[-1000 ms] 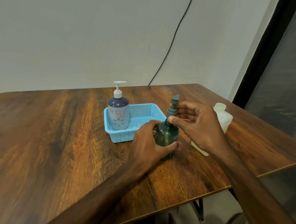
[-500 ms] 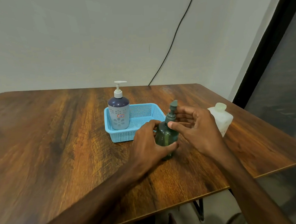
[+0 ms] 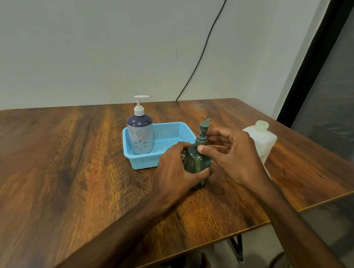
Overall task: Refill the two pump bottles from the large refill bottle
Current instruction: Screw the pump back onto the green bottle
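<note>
Grips green pump bottle (image 3: pixel 196 163) at frame centre with left hand (image 3: pixel 174 171), fingers (image 3: pixel 202 173) round its body; pinches its pump collar with right hand (image 3: pixel 234 153). Just left: purple pump bottle (image 3: pixel 140 135) standing in blue basket (image 3: pixel 144 162). Right: capped refill bottle (image 3: pixel 263 141).

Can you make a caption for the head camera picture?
The left hand grips the green bottle on the table while the right hand pinches its pump.

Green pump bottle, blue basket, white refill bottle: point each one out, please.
green pump bottle (image 3: pixel 195 162), head view, on its translucent body.
blue basket (image 3: pixel 144 162), head view, on its front wall.
white refill bottle (image 3: pixel 264 139), head view, on its shoulder below the cap.
</note>
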{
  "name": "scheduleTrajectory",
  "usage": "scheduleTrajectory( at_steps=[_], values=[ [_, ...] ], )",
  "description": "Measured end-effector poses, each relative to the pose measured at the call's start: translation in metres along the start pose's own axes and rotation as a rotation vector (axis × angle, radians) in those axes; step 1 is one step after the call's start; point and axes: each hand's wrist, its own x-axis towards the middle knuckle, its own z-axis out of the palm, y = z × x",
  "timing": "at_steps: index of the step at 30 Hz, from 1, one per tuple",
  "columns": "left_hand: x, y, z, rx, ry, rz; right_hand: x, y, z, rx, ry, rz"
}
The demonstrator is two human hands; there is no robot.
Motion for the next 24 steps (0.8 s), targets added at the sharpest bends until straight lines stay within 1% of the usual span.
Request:
scheduleTrajectory(
  at_steps=[3,8,10,12,15,20,24],
  values=[
    [0.001,0.003,-0.004,0.028,-0.059,-0.02,-0.002,0.002,0.001,0.011,0.013,0.008],
    [0.009,0.014,-0.025,0.071,-0.248,-0.015,-0.013,0.014,0.003,0.102,-0.003,0.011],
    [0.01,0.02,-0.042,0.07,-0.3,-0.011,-0.018,0.023,0.002,0.136,-0.017,0.022],
    [0.008,0.024,-0.057,0.036,-0.292,0.025,-0.022,0.03,0.002,0.173,-0.058,0.049],
    [0.012,0.032,-0.065,-0.052,-0.217,0.063,-0.027,0.036,0.007,0.191,-0.109,0.068],
    [0.03,0.033,-0.048,-0.073,-0.055,0.0,-0.026,0.039,0.022,0.132,-0.03,0.048],
    [0.036,0.031,-0.038,-0.136,-0.056,-0.003,-0.022,0.042,0.023,0.155,-0.014,0.031]
  ],
)
